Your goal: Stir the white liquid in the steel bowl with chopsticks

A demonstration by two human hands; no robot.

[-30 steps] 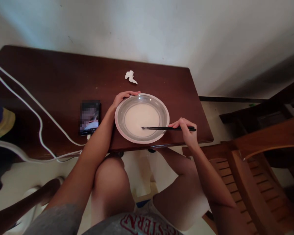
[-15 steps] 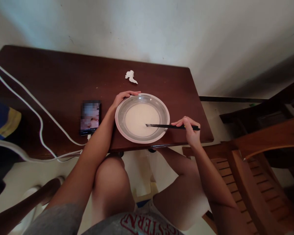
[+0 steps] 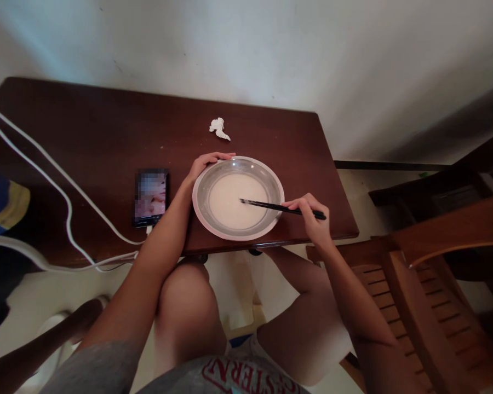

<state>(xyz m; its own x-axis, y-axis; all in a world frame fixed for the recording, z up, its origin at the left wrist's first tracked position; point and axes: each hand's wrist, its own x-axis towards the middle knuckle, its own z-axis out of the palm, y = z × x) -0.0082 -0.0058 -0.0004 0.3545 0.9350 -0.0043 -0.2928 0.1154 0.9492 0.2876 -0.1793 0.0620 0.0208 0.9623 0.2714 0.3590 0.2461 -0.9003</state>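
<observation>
A wide metal bowl stands near the front edge of the dark wooden table. Pale, milky liquid covers its bottom. My left hand rests along the bowl's far left rim, fingers stretched over the edge. Closed round a pair of black chopsticks, my right hand is just right of the bowl. The chopsticks point left across the rim, and their tips are in the liquid near its middle.
A crumpled white tissue lies behind the bowl. To the left is a phone with a white cable plugged in. A slatted wooden chair stands at the right. Another person's leg shows at lower left.
My right hand has moved slightly left, and the chopstick tips have shifted up and left in the liquid. The left hand and the bowl stay in place.
</observation>
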